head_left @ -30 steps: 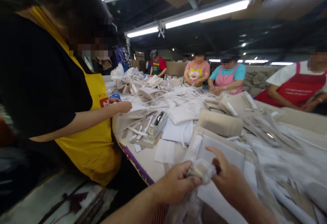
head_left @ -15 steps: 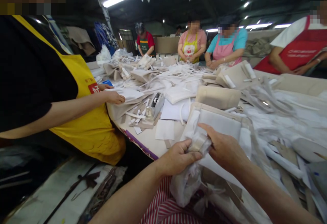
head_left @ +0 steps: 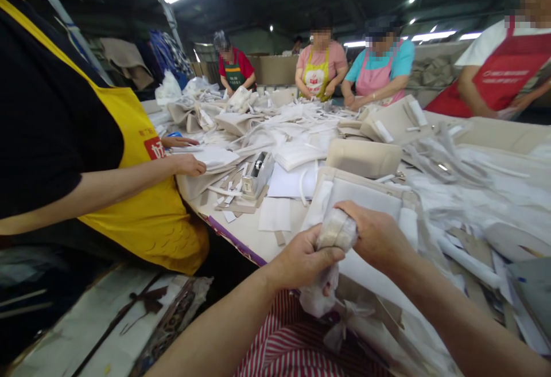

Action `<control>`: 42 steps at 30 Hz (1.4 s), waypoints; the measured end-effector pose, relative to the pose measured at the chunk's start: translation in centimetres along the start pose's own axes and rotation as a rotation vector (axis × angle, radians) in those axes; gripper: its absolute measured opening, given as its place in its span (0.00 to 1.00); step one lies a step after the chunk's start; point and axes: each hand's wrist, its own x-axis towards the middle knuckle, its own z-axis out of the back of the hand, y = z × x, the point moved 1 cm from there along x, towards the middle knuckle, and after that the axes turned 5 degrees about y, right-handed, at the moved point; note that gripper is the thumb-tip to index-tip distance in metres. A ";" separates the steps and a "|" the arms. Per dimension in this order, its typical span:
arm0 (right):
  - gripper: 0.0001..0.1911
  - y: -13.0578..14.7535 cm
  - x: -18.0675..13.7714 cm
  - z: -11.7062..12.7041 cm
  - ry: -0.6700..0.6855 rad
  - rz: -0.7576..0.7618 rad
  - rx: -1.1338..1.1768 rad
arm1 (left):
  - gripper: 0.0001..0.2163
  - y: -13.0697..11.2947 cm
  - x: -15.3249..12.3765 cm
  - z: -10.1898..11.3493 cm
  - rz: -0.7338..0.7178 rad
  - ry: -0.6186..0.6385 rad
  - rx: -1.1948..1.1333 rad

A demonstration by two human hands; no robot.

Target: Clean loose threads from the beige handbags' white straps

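Observation:
Both my hands meet over the near edge of the table. My left hand point(head_left: 303, 262) is closed round a small beige roll wrapped in clear plastic point(head_left: 334, 232), and the loose end of the plastic hangs below it. My right hand point(head_left: 379, 239) grips the same roll from the right, thumb and fingers pressed on its top. Under the hands lies a flat beige and white fabric piece point(head_left: 365, 196).
A tape dispenser point(head_left: 257, 175) stands on the table point(head_left: 247, 230) to the left among paper strips. A beige padded block point(head_left: 364, 158) lies behind. A person in a yellow apron point(head_left: 142, 193) works at my left; others stand along the far side.
My hands have drawn closer together and tightened on the roll, squeezing the plastic round it. The view has dropped slightly toward the table.

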 end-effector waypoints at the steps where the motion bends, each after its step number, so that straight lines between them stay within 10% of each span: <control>1: 0.12 0.2 0.0 0.2 -0.007 0.005 0.028 | 0.18 0.1 0.0 0.1 -0.005 0.009 -0.006; 8: 0.03 2.0 -1.0 -2.8 0.013 -0.260 0.885 | 0.22 0.1 0.0 0.2 -0.097 -0.043 0.003; 14: 0.24 -0.1 -0.2 -0.3 -0.046 -0.011 0.107 | 0.17 -0.8 -0.2 0.0 0.056 -0.148 0.135; 18: 0.08 -0.8 -0.1 0.6 0.055 0.181 -0.243 | 0.16 -1.1 -0.1 0.5 0.072 -0.073 0.195; 26: 0.08 -0.2 -0.5 -1.9 -0.063 -0.130 0.425 | 0.20 -0.9 0.4 0.9 0.055 0.032 0.031; 34: 0.08 -0.9 0.4 0.6 0.087 0.120 -0.346 | 0.16 -1.5 1.1 0.5 0.103 -0.050 0.152; 42: 0.05 -1.7 0.7 -2.2 -0.011 -0.143 0.073 | 0.20 1.4 2.1 1.0 -0.045 -0.063 0.028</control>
